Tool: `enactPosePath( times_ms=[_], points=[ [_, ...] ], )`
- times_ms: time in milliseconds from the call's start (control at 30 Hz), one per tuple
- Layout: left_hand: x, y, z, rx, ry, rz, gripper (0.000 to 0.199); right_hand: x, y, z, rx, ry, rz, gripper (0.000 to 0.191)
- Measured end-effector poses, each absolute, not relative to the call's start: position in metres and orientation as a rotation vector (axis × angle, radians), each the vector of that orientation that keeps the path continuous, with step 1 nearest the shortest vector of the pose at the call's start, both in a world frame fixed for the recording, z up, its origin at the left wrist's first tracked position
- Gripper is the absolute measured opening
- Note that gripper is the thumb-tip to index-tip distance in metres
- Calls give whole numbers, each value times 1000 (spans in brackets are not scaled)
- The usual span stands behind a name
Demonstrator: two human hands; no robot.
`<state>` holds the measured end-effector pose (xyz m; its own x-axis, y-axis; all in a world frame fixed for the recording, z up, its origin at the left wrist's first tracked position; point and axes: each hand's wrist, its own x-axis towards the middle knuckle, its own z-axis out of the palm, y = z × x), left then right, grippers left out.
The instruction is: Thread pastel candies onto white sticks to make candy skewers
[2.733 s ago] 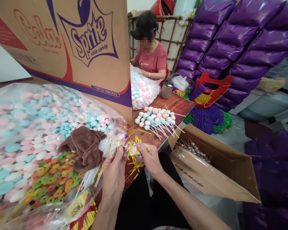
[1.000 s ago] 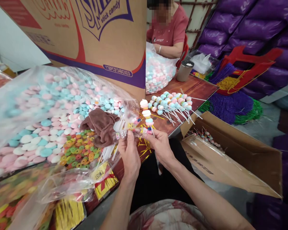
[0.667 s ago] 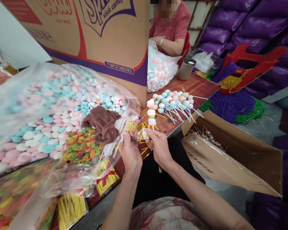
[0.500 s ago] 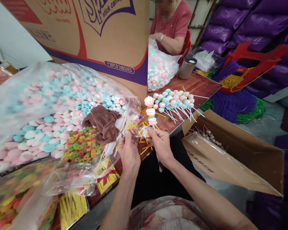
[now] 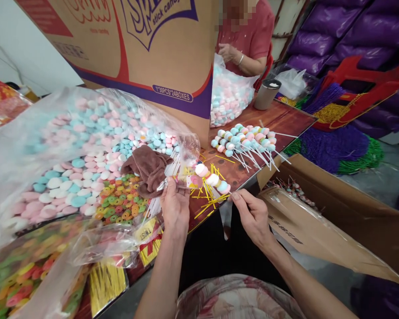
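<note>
Pinched in my right hand (image 5: 252, 215) is the stick of a marshmallow skewer (image 5: 213, 180), tilted with its white tip toward my left hand. My left hand (image 5: 175, 206) is closed on a small clear printed candy wrapper (image 5: 186, 180), whose near end lies by the skewer's tip. Whether the tip is inside the wrapper I cannot tell. Gold twist ties (image 5: 208, 195) lie scattered on the table under the skewer. Behind them rests a pile of finished-looking marshmallow skewers (image 5: 244, 139) with white sticks. A brown cloth (image 5: 148, 170) lies beyond my left hand.
Loose marshmallows (image 5: 63, 186) and gummy rings (image 5: 121, 199) spread at left under a plastic bag. A big carton (image 5: 146, 57) stands behind. An open cardboard box (image 5: 335, 235) with skewers is on the right. A co-worker (image 5: 249, 44) sits across by a marshmallow bag (image 5: 231, 97).
The skewer has gone from upright to tilted leftward, and my right hand has moved right and down to its stick. My left hand now holds the wrapper out toward the skewer's tip.
</note>
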<state>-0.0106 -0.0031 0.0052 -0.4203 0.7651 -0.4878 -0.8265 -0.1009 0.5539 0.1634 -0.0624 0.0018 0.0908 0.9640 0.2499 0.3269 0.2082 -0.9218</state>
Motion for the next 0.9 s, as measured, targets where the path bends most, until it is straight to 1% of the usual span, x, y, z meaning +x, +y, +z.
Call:
enactPosePath(
  times_ms=[167, 267, 467, 667, 767, 900],
  points=[
    [-13, 0, 6, -138, 984, 1748, 14, 172, -71, 4, -1295, -1524, 641, 32],
    [-14, 0, 6, -117, 983, 1742, 15, 177, -73, 3, -1311, -1554, 585, 33],
    [-19, 1, 3, 45, 983, 1759, 11, 187, -73, -2, -1331, -1643, 467, 29],
    [-20, 0, 2, 338, 1055, 1782, 27, 194, -70, 3, -1246, -1810, 243, 15],
    [-16, -1, 2, 470, 1078, 1786, 28, 192, -71, 5, -1238, -1818, 267, 14],
    [-4, -5, 0, 526, 1051, 1777, 26, 181, -72, -2, -1298, -1748, 436, 15]
  ],
)
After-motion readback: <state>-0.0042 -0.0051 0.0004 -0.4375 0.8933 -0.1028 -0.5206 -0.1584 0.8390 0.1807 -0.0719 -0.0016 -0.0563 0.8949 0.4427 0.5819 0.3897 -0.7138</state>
